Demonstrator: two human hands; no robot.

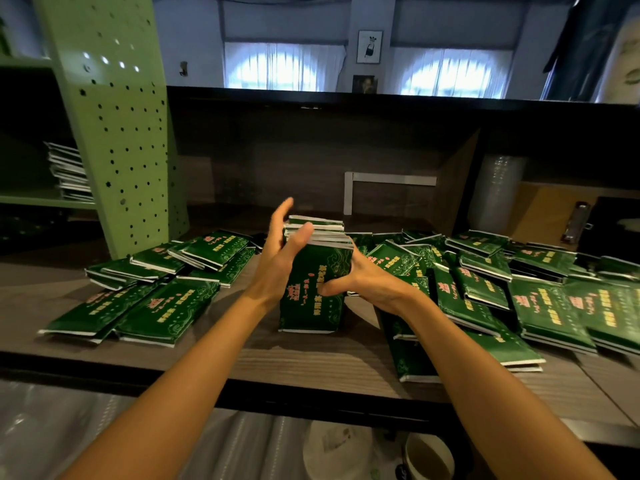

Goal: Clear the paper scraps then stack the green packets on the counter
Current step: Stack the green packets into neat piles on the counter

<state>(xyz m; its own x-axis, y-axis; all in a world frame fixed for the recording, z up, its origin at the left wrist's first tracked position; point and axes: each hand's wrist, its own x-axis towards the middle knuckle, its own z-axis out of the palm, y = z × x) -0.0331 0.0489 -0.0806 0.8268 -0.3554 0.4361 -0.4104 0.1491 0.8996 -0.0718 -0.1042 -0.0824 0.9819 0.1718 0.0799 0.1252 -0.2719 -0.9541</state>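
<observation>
Farthest left, a green perforated panel [114, 133] is standing on the counter [294, 362], and at its foot a spread of loose packets [166, 282] is lying flat, the packets overlapping one another with their long axes slanting away to the right. Next, the left hand [280, 251] is pressing against the left side of the bundle [317, 271]. Its fingers are reaching straight up and away and its thumb is stretching across the top front edge, so nothing on that side is curling round anything. The bundle itself, a thick batch of green packets, is standing on end in the middle of the counter. Its long axis is running upright, its lower end is resting on the wood and its white edges are showing at the top. The right hand [360, 275] is gripping the bundle's right side low down, the thumb lying on the printed front face and the fingers wrapping round the far side, mostly hidden. So the bundle is sitting directly between the two palms and touching both, with the right hand doing the holding and the left hand squaring it. Farther right, a sprawling heap [502, 282] of more packets is lying untidily, well apart from the fingers. No paper scraps are showing on the wood, so the clearing is probably done and the stacking is under way. The coming move is likely turning on whether this upright bundle is getting tipped flat with its edges flush.
</observation>
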